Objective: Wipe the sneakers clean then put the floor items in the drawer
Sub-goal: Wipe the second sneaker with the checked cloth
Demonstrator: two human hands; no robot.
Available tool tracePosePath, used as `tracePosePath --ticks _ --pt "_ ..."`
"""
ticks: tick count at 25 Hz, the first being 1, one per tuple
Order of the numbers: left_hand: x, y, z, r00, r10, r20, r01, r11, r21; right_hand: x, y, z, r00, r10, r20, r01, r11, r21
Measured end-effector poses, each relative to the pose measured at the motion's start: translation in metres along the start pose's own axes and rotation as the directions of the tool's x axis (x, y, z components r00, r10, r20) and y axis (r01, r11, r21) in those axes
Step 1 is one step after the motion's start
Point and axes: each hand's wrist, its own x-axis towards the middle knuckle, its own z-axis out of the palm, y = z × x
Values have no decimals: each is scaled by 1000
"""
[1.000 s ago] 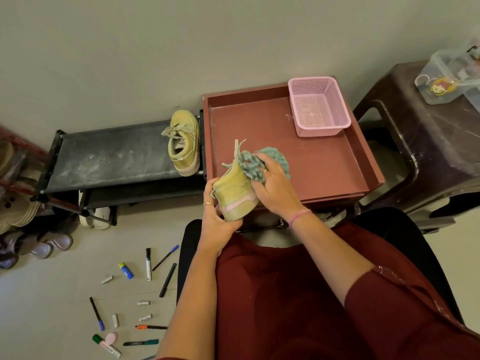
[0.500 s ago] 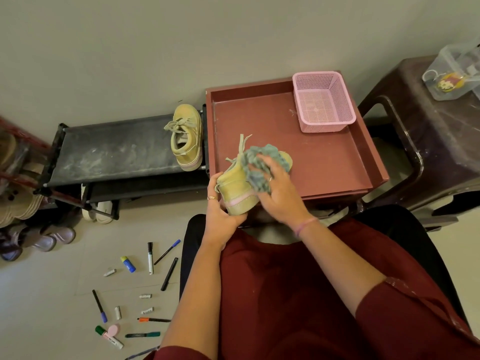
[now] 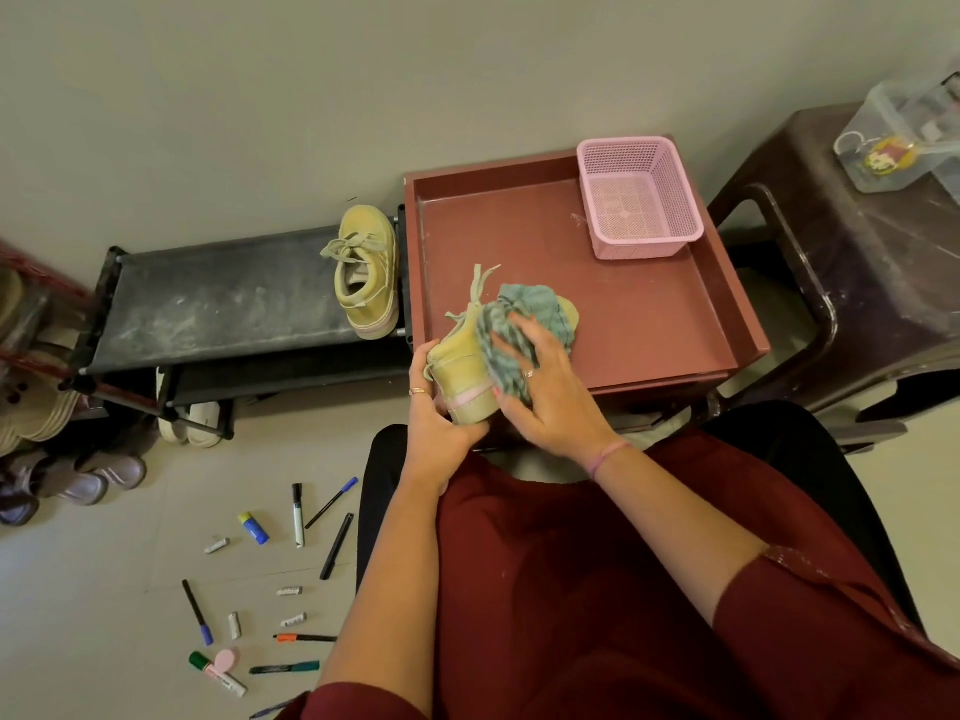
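far left: a pile of other footwear [image 3: 57, 459] beside a dusty black rack [image 3: 218, 298]. on the near floor, scattered markers and pens [image 3: 298, 514], a blue-and-yellow glue stick [image 3: 253, 527], small batteries [image 3: 217, 544], a pink round thing [image 3: 227, 659]; print on them too small to read. at the rack's right end, the second sneaker [image 3: 366, 272], laces tied, untouched.

centre: left hand [image 3: 434, 423] curled round the heel of the held sneaker [image 3: 467, 374], gripping it just above the near edge of the open red-brown drawer [image 3: 670, 335]. right hand [image 3: 550, 402] pressing a bunched teal cloth [image 3: 519, 330] against the shoe's upper, fingers bent over the cloth and clamped on it. no brand mark legible on either shoe.

step in hand, as judged: wiping the first sneaker. next likely calls for turning the shoe to reach unwiped sides, then setting it down and taking the one on the rack; floor items wait for later.

right: a pink mesh basket [image 3: 639, 200] in the drawer's far corner; a dark stool [image 3: 857, 283] bearing a clear container [image 3: 904, 137] with a colourful sticker, unreadable.
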Motion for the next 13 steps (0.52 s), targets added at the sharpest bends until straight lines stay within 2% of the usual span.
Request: tracePosePath --ticks 2,8,13 --pt "-1 -3 -2 1000 -4 -4 4 1000 7 11 2 3 997 68 -22 -69 997 -34" --pt "1 1 0 1000 2 -3 -2 999 -34 23 4 -5 995 101 25 -98 991 -94" --pt "0 -6 3 999 -16 -31 14 997 -81 34 20 -6 984 174 42 -160 960 -230"
